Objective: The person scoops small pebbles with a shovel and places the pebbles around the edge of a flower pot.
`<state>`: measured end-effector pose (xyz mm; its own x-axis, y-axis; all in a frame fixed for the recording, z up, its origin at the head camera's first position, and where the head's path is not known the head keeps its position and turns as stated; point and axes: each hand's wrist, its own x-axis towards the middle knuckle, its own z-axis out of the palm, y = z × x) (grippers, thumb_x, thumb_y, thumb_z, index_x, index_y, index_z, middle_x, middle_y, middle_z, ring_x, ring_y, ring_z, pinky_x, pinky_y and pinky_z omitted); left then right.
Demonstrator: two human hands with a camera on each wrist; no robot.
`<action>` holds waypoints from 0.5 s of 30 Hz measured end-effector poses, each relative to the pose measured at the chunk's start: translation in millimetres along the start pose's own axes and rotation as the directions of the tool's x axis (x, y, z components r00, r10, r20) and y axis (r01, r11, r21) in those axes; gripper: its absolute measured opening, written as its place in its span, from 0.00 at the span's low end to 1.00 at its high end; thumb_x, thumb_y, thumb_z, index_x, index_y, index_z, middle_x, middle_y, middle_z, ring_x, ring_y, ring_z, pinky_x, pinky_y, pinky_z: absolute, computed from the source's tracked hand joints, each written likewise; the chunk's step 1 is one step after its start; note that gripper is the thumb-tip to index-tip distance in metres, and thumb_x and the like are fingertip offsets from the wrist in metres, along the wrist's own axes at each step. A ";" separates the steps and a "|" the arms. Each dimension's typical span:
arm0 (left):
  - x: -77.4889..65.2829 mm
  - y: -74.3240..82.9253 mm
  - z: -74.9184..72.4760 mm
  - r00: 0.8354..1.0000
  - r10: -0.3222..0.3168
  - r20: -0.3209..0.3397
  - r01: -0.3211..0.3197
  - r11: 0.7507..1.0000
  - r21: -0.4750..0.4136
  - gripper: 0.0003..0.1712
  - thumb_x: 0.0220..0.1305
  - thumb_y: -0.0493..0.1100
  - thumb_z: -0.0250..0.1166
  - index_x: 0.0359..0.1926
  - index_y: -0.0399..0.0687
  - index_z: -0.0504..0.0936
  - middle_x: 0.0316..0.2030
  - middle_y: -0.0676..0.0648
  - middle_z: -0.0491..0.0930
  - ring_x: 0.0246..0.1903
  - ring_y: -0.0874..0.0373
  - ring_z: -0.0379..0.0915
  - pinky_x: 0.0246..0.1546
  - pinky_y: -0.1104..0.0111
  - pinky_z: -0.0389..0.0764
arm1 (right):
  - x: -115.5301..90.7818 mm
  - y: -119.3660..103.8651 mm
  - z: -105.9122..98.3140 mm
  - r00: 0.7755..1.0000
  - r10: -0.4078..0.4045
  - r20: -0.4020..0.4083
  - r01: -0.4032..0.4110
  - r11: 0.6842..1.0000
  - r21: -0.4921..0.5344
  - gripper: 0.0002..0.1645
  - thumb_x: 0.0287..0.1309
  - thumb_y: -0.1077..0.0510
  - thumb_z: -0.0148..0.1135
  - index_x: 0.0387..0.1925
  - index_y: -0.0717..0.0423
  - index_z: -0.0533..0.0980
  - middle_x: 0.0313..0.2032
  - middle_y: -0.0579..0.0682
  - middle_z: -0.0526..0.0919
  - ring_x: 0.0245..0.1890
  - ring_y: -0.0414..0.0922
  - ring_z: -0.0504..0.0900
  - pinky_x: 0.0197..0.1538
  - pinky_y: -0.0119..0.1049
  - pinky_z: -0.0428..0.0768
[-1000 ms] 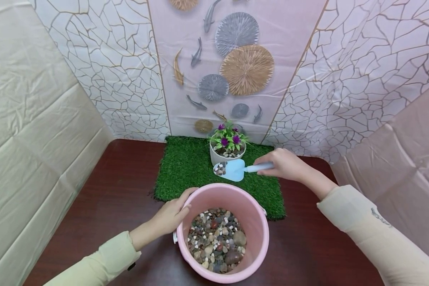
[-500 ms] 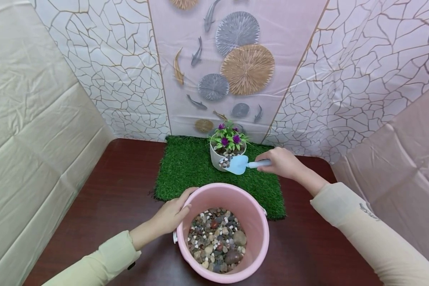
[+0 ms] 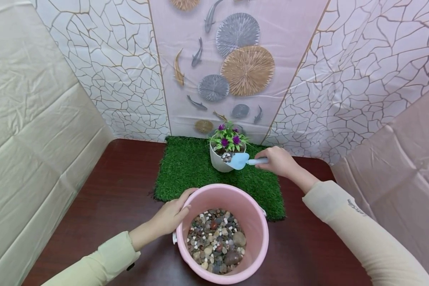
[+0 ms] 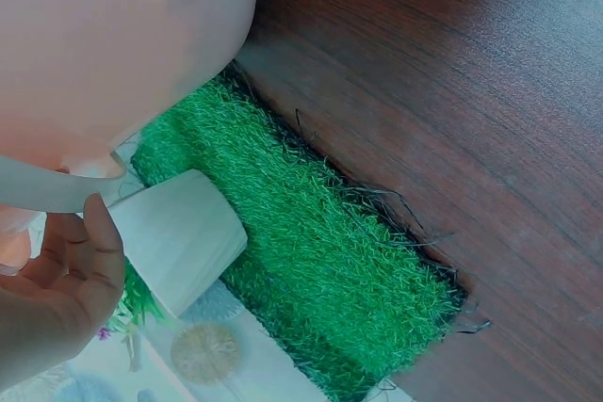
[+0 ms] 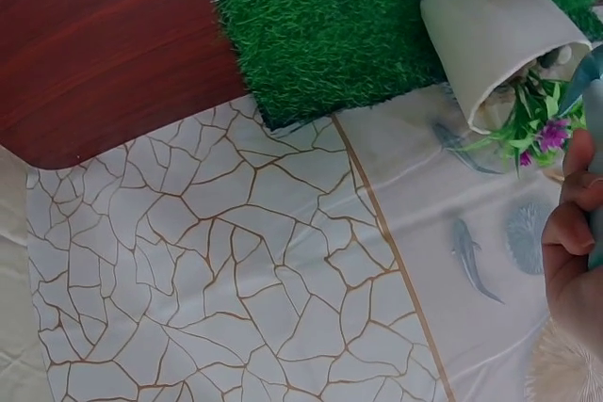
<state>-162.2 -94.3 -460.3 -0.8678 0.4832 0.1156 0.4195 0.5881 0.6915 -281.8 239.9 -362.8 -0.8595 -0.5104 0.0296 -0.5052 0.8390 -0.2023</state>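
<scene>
Here, little stones [image 3: 227, 157] are seen on the blue scoop [image 3: 240, 161] in the head view, but only a strip of it in the right wrist view. It is held by the right grip [image 3: 277, 160] at the white flower pot [image 3: 217, 161], which is partly covered by it. The pink bucket [image 3: 254, 226] is held at its rim by the left grip [image 3: 172, 214]; its pebbles [image 3: 214, 240] are hidden from the left wrist. Part of the green mat [image 3: 184, 171] on the counter [image 3: 111, 198] is blocked by the bucket.
</scene>
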 end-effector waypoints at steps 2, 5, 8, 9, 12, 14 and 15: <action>0.0 -0.1 0.1 1.000 -0.012 0.003 0.012 1.000 -0.005 0.29 0.68 0.40 0.49 0.69 0.53 0.57 0.47 0.34 0.79 0.32 0.49 0.82 0.26 0.72 0.77 | 2.2 1.0 2.3 1.000 0.008 0.002 -0.008 1.000 -0.006 0.16 0.52 0.55 0.68 0.41 0.60 0.83 0.30 0.53 0.86 0.13 0.37 0.65 0.22 0.31 0.64; 0.0 -0.2 0.4 1.000 -0.019 0.005 0.019 1.000 -0.011 0.29 0.68 0.39 0.49 0.69 0.52 0.56 0.47 0.34 0.79 0.32 0.49 0.82 0.26 0.72 0.77 | 5.8 1.9 5.2 1.000 0.019 0.002 -0.019 1.000 -0.017 0.16 0.53 0.55 0.67 0.41 0.60 0.83 0.31 0.54 0.87 0.14 0.37 0.67 0.22 0.32 0.66; 0.2 0.0 0.3 1.000 -0.015 0.007 0.015 1.000 -0.013 0.29 0.68 0.39 0.49 0.69 0.52 0.56 0.47 0.34 0.79 0.33 0.50 0.82 0.26 0.72 0.78 | 9.4 3.0 7.0 0.999 0.038 0.005 -0.038 0.999 -0.029 0.16 0.53 0.54 0.67 0.41 0.59 0.83 0.32 0.54 0.87 0.15 0.38 0.70 0.22 0.33 0.67; 0.3 -0.1 0.4 1.000 -0.010 0.006 0.010 1.000 -0.014 0.29 0.68 0.39 0.49 0.69 0.52 0.56 0.47 0.34 0.79 0.32 0.50 0.82 0.26 0.72 0.78 | 10.6 3.2 7.4 0.999 0.042 0.002 -0.042 0.999 -0.032 0.16 0.53 0.54 0.67 0.41 0.59 0.83 0.32 0.54 0.87 0.16 0.39 0.71 0.23 0.33 0.68; 0.6 0.1 0.6 1.000 -0.005 0.007 0.005 1.000 -0.010 0.29 0.68 0.39 0.48 0.69 0.52 0.56 0.47 0.34 0.79 0.32 0.50 0.82 0.26 0.72 0.78 | 14.4 2.6 8.0 0.999 0.048 -0.002 -0.048 0.998 -0.040 0.15 0.53 0.54 0.67 0.40 0.59 0.83 0.33 0.55 0.87 0.19 0.41 0.77 0.25 0.37 0.73; 0.5 -0.1 0.8 1.000 -0.002 0.006 0.002 1.000 -0.010 0.28 0.68 0.39 0.48 0.68 0.51 0.57 0.46 0.33 0.79 0.31 0.49 0.82 0.26 0.72 0.77 | 17.3 1.4 8.2 0.999 0.044 -0.004 -0.044 0.998 -0.045 0.15 0.53 0.54 0.67 0.40 0.59 0.84 0.34 0.55 0.87 0.23 0.44 0.81 0.28 0.40 0.77; 0.5 0.0 0.8 1.000 0.000 0.005 0.000 1.000 -0.010 0.28 0.68 0.39 0.48 0.68 0.51 0.57 0.46 0.33 0.79 0.31 0.49 0.82 0.26 0.72 0.77 | 18.8 0.6 8.2 0.999 0.044 -0.001 -0.044 0.998 -0.046 0.15 0.53 0.55 0.67 0.40 0.59 0.84 0.35 0.55 0.87 0.25 0.46 0.82 0.30 0.41 0.79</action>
<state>-162.4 -93.5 -460.8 -0.8667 0.4862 0.1117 0.4165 0.5819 0.6985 -297.6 229.3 -370.3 -0.8810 -0.4726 0.0220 -0.4698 0.8685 -0.1582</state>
